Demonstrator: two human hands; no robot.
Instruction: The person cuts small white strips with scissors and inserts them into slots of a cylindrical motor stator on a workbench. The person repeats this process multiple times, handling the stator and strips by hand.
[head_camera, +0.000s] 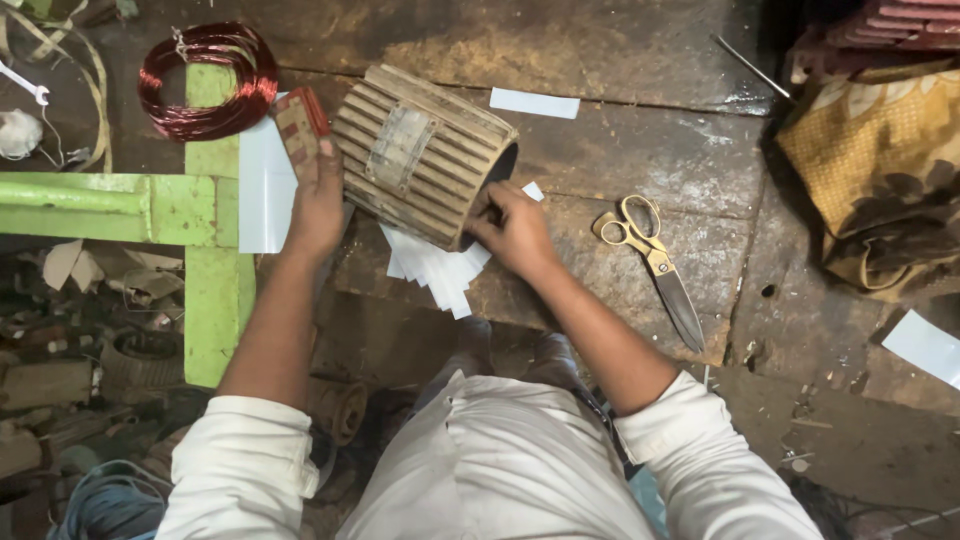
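A ribbed, rusty cylindrical motor housing (420, 155) lies on its side on a worn wooden board (640, 150). My left hand (315, 200) presses against its left end, next to a small reddish block (300, 125). My right hand (515, 230) is at the open right end of the housing, fingers curled at the rim, and seems to pinch a white paper strip (533, 190). A fan of several white paper strips (435, 272) lies under the housing's near side.
Scissors with yellow handles (650, 260) lie right of my right hand. A coil of red copper wire (208, 78) sits on a green wooden frame (205, 210) at the left. White sheets (265, 190) and scraps lie about. Patterned cloth (880, 170) fills the right edge.
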